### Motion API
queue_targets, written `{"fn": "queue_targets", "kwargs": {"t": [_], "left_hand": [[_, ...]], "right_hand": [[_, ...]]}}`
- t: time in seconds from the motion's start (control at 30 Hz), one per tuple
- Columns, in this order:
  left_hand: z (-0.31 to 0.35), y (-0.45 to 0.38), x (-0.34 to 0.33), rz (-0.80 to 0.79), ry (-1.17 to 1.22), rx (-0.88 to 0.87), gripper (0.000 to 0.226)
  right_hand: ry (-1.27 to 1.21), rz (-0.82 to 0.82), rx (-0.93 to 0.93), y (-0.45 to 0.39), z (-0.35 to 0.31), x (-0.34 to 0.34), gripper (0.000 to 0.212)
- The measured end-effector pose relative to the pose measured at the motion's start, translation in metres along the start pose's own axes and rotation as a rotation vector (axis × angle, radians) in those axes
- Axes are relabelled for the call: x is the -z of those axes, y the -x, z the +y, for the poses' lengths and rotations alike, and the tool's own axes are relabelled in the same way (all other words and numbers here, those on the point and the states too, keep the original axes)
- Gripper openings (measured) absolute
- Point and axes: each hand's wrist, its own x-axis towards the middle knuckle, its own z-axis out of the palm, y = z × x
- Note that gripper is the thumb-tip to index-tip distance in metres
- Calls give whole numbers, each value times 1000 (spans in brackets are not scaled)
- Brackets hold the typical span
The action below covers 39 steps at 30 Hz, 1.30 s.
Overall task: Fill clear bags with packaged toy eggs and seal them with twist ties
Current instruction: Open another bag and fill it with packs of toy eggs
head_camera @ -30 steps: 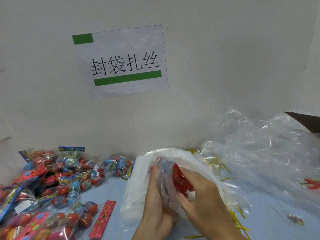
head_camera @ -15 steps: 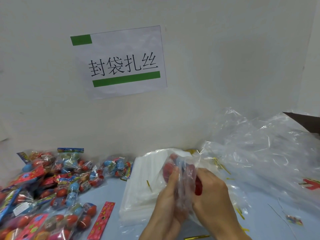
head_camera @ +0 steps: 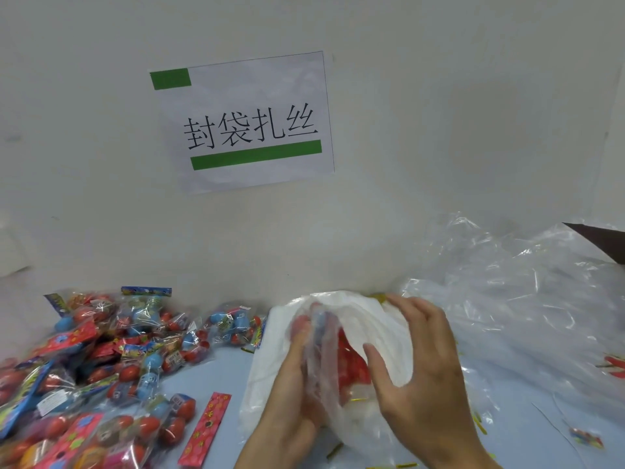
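Observation:
My left hand (head_camera: pixel 291 387) grips a clear bag (head_camera: pixel 321 363) with a red toy egg pack (head_camera: pixel 351 367) inside, held over a stack of flat clear bags (head_camera: pixel 267 367). To the right of the bag, my right hand (head_camera: pixel 419 374) hovers with fingers spread, holding nothing. A heap of packaged toy eggs (head_camera: pixel 101 360), red and blue, lies at the left. Gold twist ties (head_camera: pixel 477 421) are scattered on the table near my right wrist.
A big crumpled clear plastic sheet (head_camera: pixel 527 299) fills the right side. A red header card (head_camera: pixel 206 431) lies loose beside the egg heap. A paper sign (head_camera: pixel 243 123) hangs on the white wall behind. A dark box corner (head_camera: pixel 598 242) shows at the right edge.
My right hand has let go of the bag and moved off to the right with its fingers spread. The left hand still holds the bag, now alone.

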Motion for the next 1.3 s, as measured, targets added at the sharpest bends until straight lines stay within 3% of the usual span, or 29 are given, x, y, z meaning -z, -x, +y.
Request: {"fn": "queue_targets", "kwargs": {"t": [0.1,0.27,0.37,0.43,0.57,0.63,0.73,0.87,1.0,1.13,1.23,1.3], "left_hand": [[1,7,-11,-78,-149,85,48],[17,14,-14,-53,-215,91,66],[33,16,-3,148,-403,-33,37],[40,17,3,175,-557,-210,21],[52,25,10,4,-1068,-537,60],[52,30,9,-193,-1174,-512,68],[48,34,7,-335,-1154,-324,62],[56,33,19,-242,-1154,-220,44],[55,34,23,-385,-1120,-85,56],[40,22,13,-198,-1054,-300,15],[40,19,16,-31,-913,-394,24],[42,17,19,49,-794,-409,24]], "right_hand": [[-85,-104,-179,-2,6,0,39],[-194,7,-437,-8,12,4,34],[-399,39,-674,-12,16,9,16],[-521,-7,-822,-15,16,11,9],[-868,-137,-1094,-17,10,12,8],[-973,-210,-1156,-16,7,12,12],[-1106,-294,-1249,-18,3,14,27],[-1233,-320,-1316,-25,0,21,14],[-1273,-268,-1340,-23,7,18,7],[-1320,-259,-1264,-24,3,14,29],[-1396,-184,-1242,-25,11,17,47],[-1265,-107,-1222,-26,17,18,36]]}}
